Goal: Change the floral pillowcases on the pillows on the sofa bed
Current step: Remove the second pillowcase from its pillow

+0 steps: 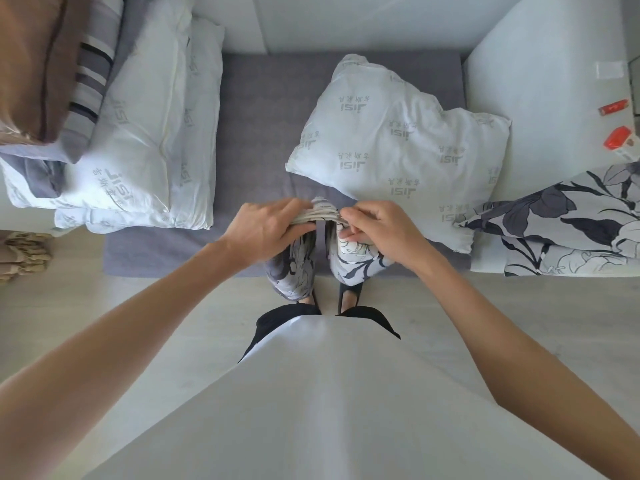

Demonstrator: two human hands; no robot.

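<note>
A grey-and-white floral pillowcase [353, 261] hangs bunched between my hands, above the front edge of the grey sofa bed [256, 109]. My left hand [266, 230] grips its gathered edge on the left. My right hand [375, 225] pinches the edge on the right. A bare white pillow [391, 150] with printed logos lies on the sofa bed just beyond my hands. Two more bare white pillows [145, 140] are stacked at the left. Another floral pillowcase [568, 230] lies crumpled on the white right armrest [540, 81].
Striped grey bedding [90, 77] and a brown cover [31, 64] are piled at the far left. Red and white small boxes [620, 142] sit on the right armrest. Beige folded fabric [24, 254] lies on the light floor at left. My feet stand close to the sofa edge.
</note>
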